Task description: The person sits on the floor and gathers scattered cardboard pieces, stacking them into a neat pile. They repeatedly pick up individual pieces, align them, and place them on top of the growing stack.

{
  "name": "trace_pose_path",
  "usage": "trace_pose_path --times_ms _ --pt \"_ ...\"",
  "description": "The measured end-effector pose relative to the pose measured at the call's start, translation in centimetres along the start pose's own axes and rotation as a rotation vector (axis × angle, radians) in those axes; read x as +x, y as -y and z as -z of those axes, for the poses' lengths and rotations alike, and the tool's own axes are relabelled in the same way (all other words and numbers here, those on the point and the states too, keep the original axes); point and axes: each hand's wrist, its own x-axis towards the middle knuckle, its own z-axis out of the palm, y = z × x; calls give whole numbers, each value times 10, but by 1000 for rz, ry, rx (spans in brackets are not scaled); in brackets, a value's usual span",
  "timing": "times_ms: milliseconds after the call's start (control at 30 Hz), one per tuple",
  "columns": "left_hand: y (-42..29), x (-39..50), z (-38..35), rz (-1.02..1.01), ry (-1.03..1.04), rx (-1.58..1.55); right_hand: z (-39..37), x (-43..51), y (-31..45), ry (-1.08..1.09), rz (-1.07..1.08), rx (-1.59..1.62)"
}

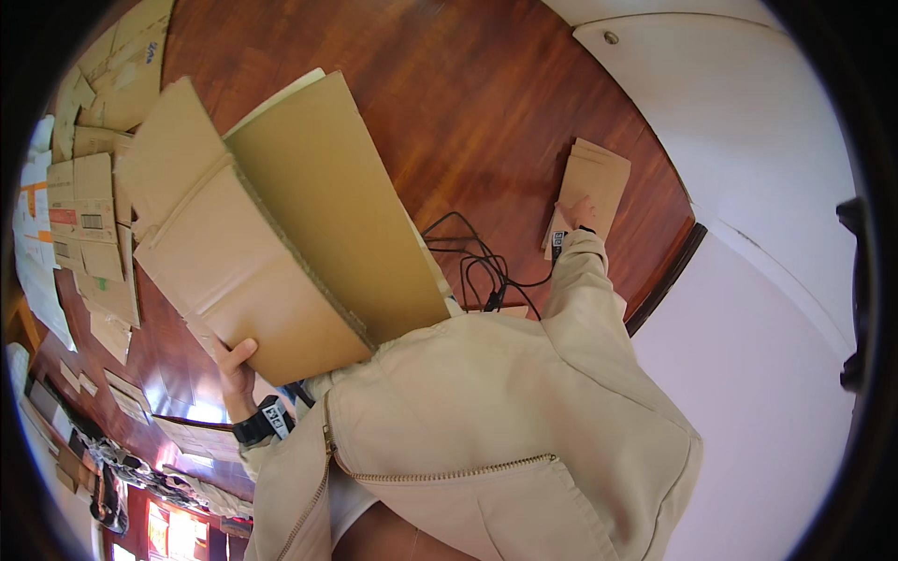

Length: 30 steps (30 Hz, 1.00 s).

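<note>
My left hand [238,372] holds a folded cardboard sheet [259,280] by its lower left edge, the thumb on its face and the fingers hidden behind. Against this sheet, on its right side, stands a larger cardboard panel [330,203] with a pale sheet edge showing behind it. Out to the right, my right hand [579,212] rests on a small stack of flat cardboard pieces [596,172] on the wooden floor. Whether its fingers grip the stack, I cannot tell. A black cable [484,263] lies loosely coiled between the large panel and my right wrist.
Flattened cardboard boxes [88,210] spread over the floor at the left. More cardboard pieces [200,436] lie at the lower left, near a row of crumpled items [140,470]. A white door [701,91] and a pale wall [744,393] bound the right side, with a dark baseboard strip [666,280].
</note>
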Motion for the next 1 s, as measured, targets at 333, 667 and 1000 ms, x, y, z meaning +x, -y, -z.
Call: trace_pose_path --times_ms 333,667,1000 --pt "12 -8 37 114 60 151 -11 26 -8 -13 0 -53" --pt "15 -8 35 79 53 172 -3 -2 20 -124 -73 -87" --pt "8 -6 17 89 54 137 103 -46 5 -251 175 121"
